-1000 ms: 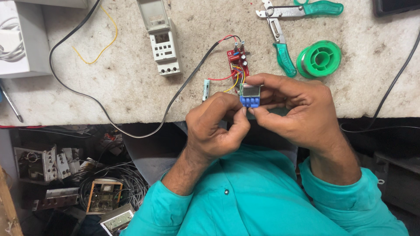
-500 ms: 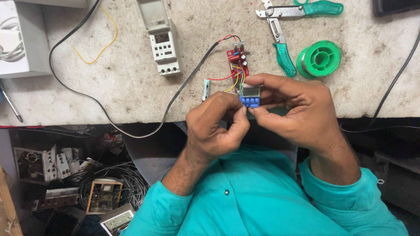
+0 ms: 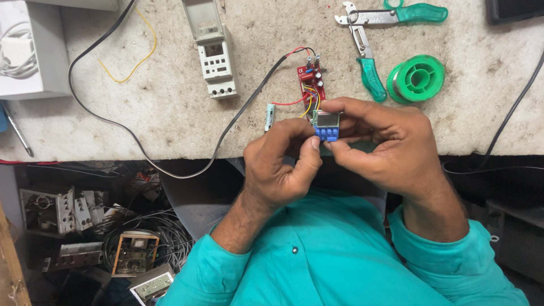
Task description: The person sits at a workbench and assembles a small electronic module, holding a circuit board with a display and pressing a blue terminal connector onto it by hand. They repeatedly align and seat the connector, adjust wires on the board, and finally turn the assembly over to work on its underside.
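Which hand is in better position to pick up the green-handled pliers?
Probably the right hand: the pliers lie just above it. The left hand is farther away. Both pinch the small display module.

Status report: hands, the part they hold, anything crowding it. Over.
Left hand and right hand both pinch the small blue-buttoned display module. Thin coloured wires tie it to the red circuit board. Nothing in the way.

We see only the front face of the small blue-buttoned module [image 3: 326, 126]; its sides and back are covered by the fingers of the left hand [image 3: 283, 161] and right hand [image 3: 385, 144]. The white box [image 3: 25, 51] at upper left and the dark object [image 3: 513, 10] at upper right are cut by the frame edge. Markings on the red circuit board [image 3: 310, 82] are too small to tell.
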